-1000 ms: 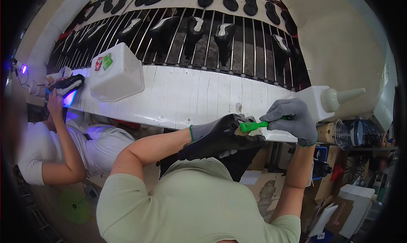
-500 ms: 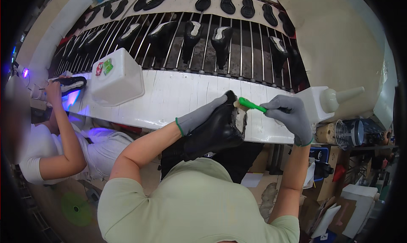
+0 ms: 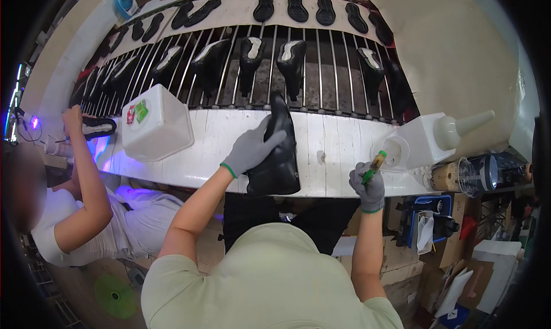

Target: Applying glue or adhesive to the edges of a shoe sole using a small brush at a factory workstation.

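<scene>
My left hand (image 3: 252, 150), in a grey glove with a green cuff, grips a black boot (image 3: 278, 167) on its left side. The boot is over the white bench (image 3: 330, 182), its toe toward the rack and its shaft toward me. Its sole is out of sight. My right hand (image 3: 368, 186), gloved alike, is closed around a green-handled brush (image 3: 374, 168) with its brownish bristle end pointing up. Just beyond the brush sits a round whitish cup (image 3: 395, 152), beside a white bottle with a long spout (image 3: 459, 128).
Several black boots (image 3: 251, 59) lie sole-up on metal rollers (image 3: 321, 70) beyond the bench, with black soles (image 3: 298, 8) on a belt behind. At left stands a white square container (image 3: 156, 125). A co-worker's hand (image 3: 73, 121) is at another boot (image 3: 97, 128). A blue bin (image 3: 414, 214) is lower right.
The boot has turned from lying across my lap, underside to the right, to toe-away over the bench. My right hand has drawn the brush off the boot, rightward and down, near the cup.
</scene>
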Demonstrator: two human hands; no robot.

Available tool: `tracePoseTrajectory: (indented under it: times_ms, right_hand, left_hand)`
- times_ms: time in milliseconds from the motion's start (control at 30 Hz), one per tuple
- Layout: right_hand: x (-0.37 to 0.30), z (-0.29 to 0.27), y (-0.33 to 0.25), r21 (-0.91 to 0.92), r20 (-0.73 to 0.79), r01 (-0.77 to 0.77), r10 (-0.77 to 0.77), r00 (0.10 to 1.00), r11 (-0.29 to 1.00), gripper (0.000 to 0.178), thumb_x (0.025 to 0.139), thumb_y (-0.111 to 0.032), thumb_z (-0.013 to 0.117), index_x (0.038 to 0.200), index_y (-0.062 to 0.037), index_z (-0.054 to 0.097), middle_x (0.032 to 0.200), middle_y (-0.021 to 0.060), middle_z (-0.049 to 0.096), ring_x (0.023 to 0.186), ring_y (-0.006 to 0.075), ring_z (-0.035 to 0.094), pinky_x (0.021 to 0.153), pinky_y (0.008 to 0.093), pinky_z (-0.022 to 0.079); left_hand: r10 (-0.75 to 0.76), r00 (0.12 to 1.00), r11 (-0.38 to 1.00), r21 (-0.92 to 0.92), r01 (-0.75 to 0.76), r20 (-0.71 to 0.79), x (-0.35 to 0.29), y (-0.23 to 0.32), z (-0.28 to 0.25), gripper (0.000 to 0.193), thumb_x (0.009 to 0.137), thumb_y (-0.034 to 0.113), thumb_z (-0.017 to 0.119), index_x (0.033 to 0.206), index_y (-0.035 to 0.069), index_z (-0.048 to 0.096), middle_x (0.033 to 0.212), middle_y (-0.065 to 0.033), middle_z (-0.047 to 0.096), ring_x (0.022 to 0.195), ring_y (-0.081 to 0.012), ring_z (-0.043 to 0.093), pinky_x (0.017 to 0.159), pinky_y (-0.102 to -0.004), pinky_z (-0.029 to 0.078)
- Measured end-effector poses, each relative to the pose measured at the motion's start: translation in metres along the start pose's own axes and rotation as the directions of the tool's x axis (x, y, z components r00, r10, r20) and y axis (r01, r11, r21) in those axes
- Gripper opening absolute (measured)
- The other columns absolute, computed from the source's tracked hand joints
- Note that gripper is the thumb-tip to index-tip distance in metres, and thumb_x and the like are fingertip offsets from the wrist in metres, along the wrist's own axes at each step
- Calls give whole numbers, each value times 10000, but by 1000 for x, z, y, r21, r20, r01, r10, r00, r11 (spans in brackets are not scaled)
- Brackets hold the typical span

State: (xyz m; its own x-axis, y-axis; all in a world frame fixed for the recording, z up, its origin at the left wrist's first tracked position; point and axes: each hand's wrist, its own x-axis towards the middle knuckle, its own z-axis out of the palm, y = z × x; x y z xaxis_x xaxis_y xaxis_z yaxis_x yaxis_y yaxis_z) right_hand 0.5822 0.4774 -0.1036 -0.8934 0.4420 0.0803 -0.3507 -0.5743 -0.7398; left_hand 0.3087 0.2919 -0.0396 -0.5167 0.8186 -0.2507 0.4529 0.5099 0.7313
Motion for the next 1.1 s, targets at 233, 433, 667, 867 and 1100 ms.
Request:
tracePoseTrajectory:
  times_ms: [233,433,667,867,1100]
  right_hand:
    - [-34,-48,57,334,-207,96,-26,978,938,225,910,-234,616,965,-17,620,767,75,568,477,113,397,412,245,306]
    - [-30,-52,60,380,-168,146,-87,982,913,214,929,-240,585,986,-37,626,786,81,578,482,121,404,424,256,312]
    - [-25,-48,57,395,-153,124,-68,986,910,221,915,-217,600,974,-7,632,774,89,582,488,126,414,432,257,318]
    - [-25,-47,52,409,-93,103,-71,993,907,246,898,-211,628,990,17,630,789,100,599,504,125,428,442,257,323]
    - [-18,-52,51,355,-86,53,-23,996,934,261,887,-210,641,993,27,619,806,111,613,495,117,430,459,242,328]
  left_hand:
    - [182,981,962,195,-193,72,-44,-14,3,1098,751,613,653,1482,-24,139,1359,-340,389,1252,-451,406,1034,-499,334]
    - [227,967,672,701,-239,113,-69,-16,24,1228,590,513,810,1498,36,133,1437,-329,233,1278,-524,301,1044,-621,255]
    - [196,979,867,455,-201,60,-61,-7,11,1247,580,409,820,1515,74,67,1390,-311,270,1244,-515,338,1069,-541,303]
    - [273,962,899,-350,-262,-20,-36,4,10,1082,710,348,759,1513,58,94,1275,-191,485,1151,-282,532,968,-363,449]
    - [149,943,328,-915,236,296,33,29,23,521,849,273,636,1284,33,477,1016,-12,607,815,-86,592,714,-229,498]
